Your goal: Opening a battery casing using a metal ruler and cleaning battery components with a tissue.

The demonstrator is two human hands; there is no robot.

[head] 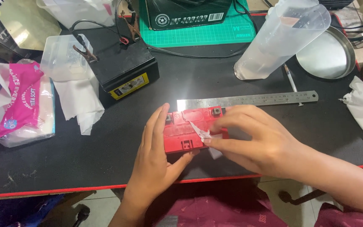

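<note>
A small red battery [181,130] lies on the black mat [85,147] near its front edge. My left hand [154,155] grips the battery's left side and front, thumb under its near face. My right hand [253,136] rests on the battery's right end and pinches a scrap of white tissue [202,133] against its top. Two dark terminals show on the battery's far edge.
A steel ruler [248,100] lies just behind the battery. A black battery with clips [124,69] and a clear plastic box [61,56] stand at back left. A pink tissue pack [22,103] is at left, a clear jug [282,38], metal plate [330,52] and syringe [290,80] at right.
</note>
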